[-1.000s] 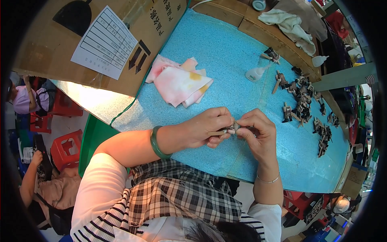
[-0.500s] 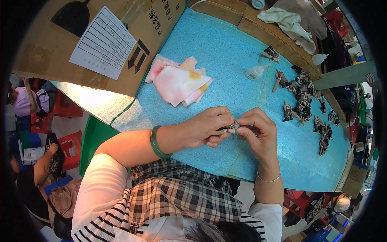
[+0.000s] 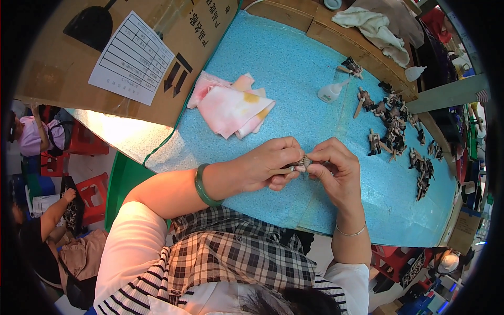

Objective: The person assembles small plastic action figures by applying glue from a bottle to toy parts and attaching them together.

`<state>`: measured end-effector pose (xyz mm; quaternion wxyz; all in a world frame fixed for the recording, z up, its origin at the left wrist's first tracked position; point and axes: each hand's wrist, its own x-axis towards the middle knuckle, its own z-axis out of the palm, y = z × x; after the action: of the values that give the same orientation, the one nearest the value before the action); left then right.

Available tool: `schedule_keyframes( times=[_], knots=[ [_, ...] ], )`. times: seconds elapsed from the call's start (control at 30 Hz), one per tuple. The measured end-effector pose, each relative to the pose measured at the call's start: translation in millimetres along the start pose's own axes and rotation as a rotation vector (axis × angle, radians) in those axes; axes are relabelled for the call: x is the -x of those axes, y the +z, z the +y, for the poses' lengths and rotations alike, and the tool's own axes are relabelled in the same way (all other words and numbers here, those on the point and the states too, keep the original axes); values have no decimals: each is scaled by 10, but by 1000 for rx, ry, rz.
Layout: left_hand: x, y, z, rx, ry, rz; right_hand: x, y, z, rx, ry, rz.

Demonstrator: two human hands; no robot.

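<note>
Between my two hands, above the near part of the blue table, is a small figurine [image 3: 301, 167] in grey-brown and pale tones. My left hand [image 3: 278, 164] is closed around one end of it. From the other side, the thumb and fingers of my right hand [image 3: 333, 163] pinch it. Fingers cover most of the figurine, so its details cannot be made out. A pile of similar small figurines [image 3: 394, 123] lies to the right on the table. Beyond my hands stands a small white squeeze bottle [image 3: 332, 93] with a thin nozzle.
A pink and white cloth [image 3: 231, 110] with yellow stains lies on the blue table [image 3: 283, 58]. A large cardboard box [image 3: 58, 73] fills the far left. Wooden edging [image 3: 336, 44] borders the far side, with a white rag [image 3: 367, 25] beyond. Other people sit at the left.
The view has shifted very slightly. Both hands keep their hold on the figurine, with hardly any visible movement.
</note>
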<state>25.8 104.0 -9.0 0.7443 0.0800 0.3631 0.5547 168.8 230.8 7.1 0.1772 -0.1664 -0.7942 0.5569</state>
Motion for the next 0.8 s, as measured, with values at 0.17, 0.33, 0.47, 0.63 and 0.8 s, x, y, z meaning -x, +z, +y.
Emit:
schedule_keyframes(
  times=[0.17, 0.33, 0.47, 0.63, 0.8],
  knots=[
    [-6, -6, -8, 6, 6, -10, 0, 0, -7, -5, 5, 2],
    [5, 4, 5, 1, 7, -2, 0, 4, -7, -11, 10, 0],
    [2, 18, 17, -3, 0, 8, -3, 2, -5, -3, 5, -2],
    [14, 32, 44, 19, -12, 5, -16, -6, -13, -19, 12, -5],
    [-20, -19, 28, 108, -57, -49, -14, -21, 13, -108, 52, -5]
  ],
)
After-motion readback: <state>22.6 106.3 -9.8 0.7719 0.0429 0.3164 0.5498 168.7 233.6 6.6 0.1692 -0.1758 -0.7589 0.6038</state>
